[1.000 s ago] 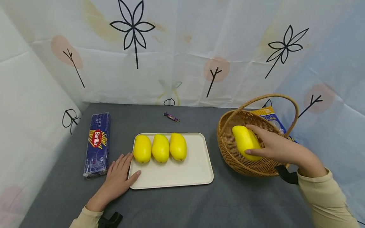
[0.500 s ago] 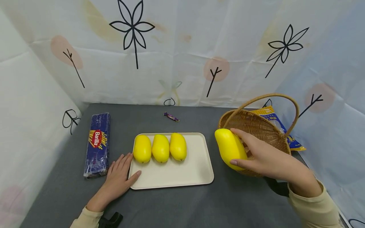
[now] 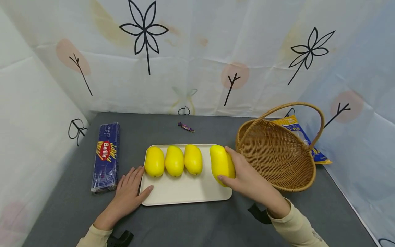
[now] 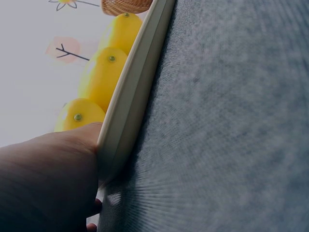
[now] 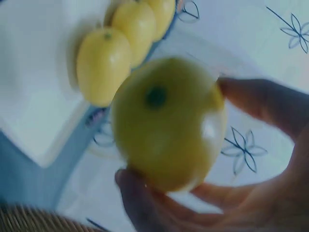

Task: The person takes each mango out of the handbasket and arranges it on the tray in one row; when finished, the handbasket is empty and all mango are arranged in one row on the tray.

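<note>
In the head view my right hand [image 3: 247, 175] grips a yellow mango [image 3: 221, 164] over the right end of a cream rectangular tray [image 3: 185, 193]. Thumb and fingers curve round this fruit in the right wrist view, its dark stem spot facing the camera. Three more yellow mangoes [image 3: 174, 161] lie side by side in a row on the tray's left half. My left hand [image 3: 128, 192] rests flat at the tray's left edge, fingers straight and thumb over the rim. The left wrist view shows the tray's side wall [image 4: 133, 96] close by this hand.
A wicker basket [image 3: 277, 157] with a tall handle stands right of the tray, nothing visible inside it. Behind it lies a blue and yellow bag [image 3: 296, 132]. A blue spaghetti pack [image 3: 106, 156] lies at the left. A small purple wrapped candy [image 3: 186, 127] sits behind the tray.
My right hand has lifted the mango out of the basket and carried it left, over the tray's right end. The left hand has stayed at the tray's edge.
</note>
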### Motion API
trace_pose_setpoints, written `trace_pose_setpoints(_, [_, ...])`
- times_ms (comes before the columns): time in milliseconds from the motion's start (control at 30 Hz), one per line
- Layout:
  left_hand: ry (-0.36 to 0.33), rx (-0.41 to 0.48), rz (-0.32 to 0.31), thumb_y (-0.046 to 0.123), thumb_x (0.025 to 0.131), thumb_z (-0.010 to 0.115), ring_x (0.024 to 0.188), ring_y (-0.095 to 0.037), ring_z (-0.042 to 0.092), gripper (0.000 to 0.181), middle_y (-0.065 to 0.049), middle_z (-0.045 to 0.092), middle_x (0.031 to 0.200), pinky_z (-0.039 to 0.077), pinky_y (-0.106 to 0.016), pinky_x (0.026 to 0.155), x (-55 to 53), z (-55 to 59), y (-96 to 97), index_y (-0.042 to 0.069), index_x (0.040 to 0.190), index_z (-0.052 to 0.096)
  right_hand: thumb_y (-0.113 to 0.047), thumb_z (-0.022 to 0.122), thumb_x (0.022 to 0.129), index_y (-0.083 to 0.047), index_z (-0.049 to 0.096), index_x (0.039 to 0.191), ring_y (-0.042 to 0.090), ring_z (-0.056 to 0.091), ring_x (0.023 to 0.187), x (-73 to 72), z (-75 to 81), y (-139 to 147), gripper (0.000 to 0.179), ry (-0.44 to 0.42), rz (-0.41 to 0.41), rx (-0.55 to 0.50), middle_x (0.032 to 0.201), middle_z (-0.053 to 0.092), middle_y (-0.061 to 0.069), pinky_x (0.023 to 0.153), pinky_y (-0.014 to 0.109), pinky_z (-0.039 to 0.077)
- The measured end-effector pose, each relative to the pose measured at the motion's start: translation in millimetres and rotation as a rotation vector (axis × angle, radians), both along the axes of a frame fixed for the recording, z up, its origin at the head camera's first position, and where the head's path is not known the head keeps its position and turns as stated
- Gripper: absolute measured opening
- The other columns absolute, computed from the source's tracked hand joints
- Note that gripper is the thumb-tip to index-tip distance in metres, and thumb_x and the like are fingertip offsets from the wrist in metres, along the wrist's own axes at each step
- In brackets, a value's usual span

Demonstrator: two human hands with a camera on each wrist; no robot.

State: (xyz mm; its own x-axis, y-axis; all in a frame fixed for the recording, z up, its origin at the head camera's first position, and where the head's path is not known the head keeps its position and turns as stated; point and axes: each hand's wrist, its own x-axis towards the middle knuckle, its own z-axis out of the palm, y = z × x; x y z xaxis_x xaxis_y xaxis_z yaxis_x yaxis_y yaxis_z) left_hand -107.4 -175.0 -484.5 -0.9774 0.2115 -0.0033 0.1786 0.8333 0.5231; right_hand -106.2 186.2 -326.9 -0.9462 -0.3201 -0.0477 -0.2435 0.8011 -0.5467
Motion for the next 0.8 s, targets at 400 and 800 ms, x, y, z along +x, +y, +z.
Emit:
trace_pose_setpoints(400, [0.005,0.001,0.003,0.053,0.093,0.053,0.142,-0.043,0.014,0.081,-0.02,0.026,0.153,0.006,-0.066,0.111,0.6,-1.2,0.2,0.005,0.15,0.025,-0.027,0.069,0.086,0.002,0.02,0.15,0.031,0.053,0.098,-26.9,-47.0,-15,0.085,-0.032,-0.162,0.009,0.139,0.03,0.027,0.079,0.042,0.05])
trace_pose_setpoints(800, [0.01,0.0,0.003,0.053,0.093,0.053,0.141,-0.043,0.014,0.08,-0.02,0.026,0.153,0.007,-0.066,0.11,1.3,1.0,1.3,0.004,0.15,0.025,-0.031,0.067,0.086,0.002,0.021,0.149,0.031,0.052,0.1,-52.4,-73.7,-16,0.085,-0.114,-0.149,-0.023,0.141,0.032,0.029,0.082,0.043,0.048])
